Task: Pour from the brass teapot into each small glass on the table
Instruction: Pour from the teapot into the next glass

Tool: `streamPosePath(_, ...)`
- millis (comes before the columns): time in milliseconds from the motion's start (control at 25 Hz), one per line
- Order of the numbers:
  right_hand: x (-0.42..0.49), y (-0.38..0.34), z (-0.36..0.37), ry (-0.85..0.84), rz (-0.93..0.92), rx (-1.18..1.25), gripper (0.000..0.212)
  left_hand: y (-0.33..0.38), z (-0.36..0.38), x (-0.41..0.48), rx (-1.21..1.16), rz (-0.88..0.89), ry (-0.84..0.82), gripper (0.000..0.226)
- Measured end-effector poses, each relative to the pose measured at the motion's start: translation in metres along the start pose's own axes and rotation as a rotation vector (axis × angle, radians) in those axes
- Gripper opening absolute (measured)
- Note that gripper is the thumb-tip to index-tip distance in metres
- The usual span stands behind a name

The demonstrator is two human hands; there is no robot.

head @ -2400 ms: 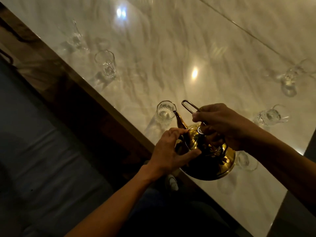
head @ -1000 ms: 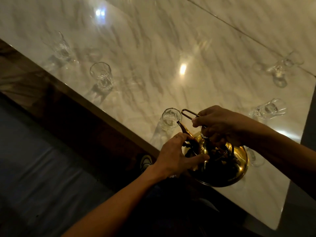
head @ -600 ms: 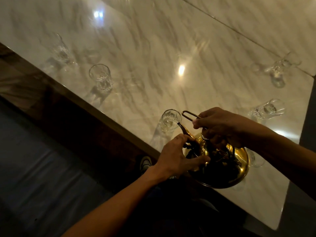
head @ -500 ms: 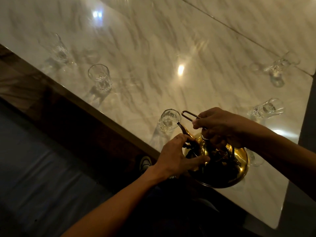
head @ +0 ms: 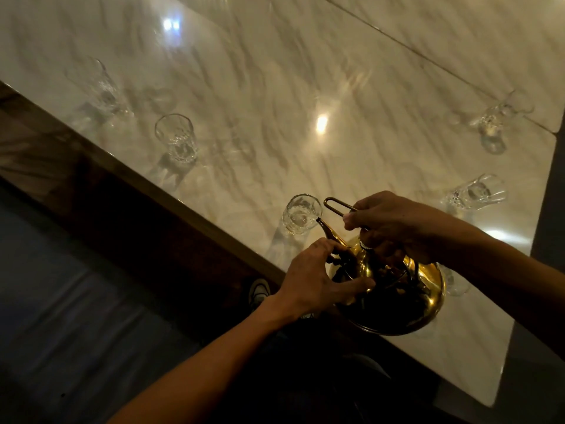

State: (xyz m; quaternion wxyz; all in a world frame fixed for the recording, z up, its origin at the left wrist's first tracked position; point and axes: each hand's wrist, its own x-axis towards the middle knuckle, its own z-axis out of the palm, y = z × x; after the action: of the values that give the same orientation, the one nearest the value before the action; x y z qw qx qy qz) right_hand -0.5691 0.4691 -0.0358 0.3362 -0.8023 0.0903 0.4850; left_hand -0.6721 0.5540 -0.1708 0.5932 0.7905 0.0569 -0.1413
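The brass teapot (head: pixel 394 289) is tipped over the near edge of the marble table (head: pixel 275 87), and compared with a couple of seconds back its spout has crept forward: the tip now sits right at the rim of the nearest glass (head: pixel 301 214), where before it stopped short. So the pour into this glass looks under way, though the light is too dim for me to make out a stream or a level.

The right hand (head: pixel 394 224) is clamped round the wire handle, and the left hand (head: pixel 318 280) is closed on the pot's front, steadying the neck below the spout.

Two glasses wait further left along the edge (head: pixel 175 139) (head: pixel 101 87), two more on the far right (head: pixel 470 194) (head: pixel 492 123), and one sits half-hidden behind the pot (head: pixel 455 283).
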Motion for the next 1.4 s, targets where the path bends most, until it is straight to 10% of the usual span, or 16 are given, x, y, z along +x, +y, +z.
streamPosePath(1400,-0.005,0.013,0.011,0.032,-0.032,0.141,0.016,-0.004,-0.017,-0.009,0.063,0.107,-0.023,0.058)
